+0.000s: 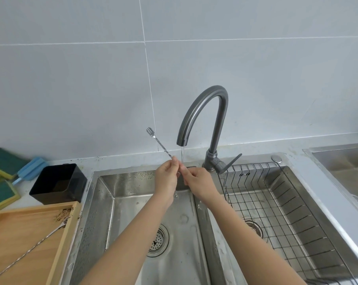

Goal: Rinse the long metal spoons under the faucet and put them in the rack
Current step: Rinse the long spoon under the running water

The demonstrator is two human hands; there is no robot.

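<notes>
left hand (166, 177) + right hand (196, 179) – pinching spoon (159, 144) | bowl end hidden – stream (182, 154) thin

Both hands, left hand (166, 179) and right hand (198, 179), pinch a twisted bar spoon (159, 144) under the faucet (205, 116) trickle. Second spoon (30, 249) lies in the wooden tray (69, 235).

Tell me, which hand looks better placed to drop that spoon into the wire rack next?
Probably the right hand: it already touches the spoon and is nearer the rack, which sits in the right-hand basin.
</notes>
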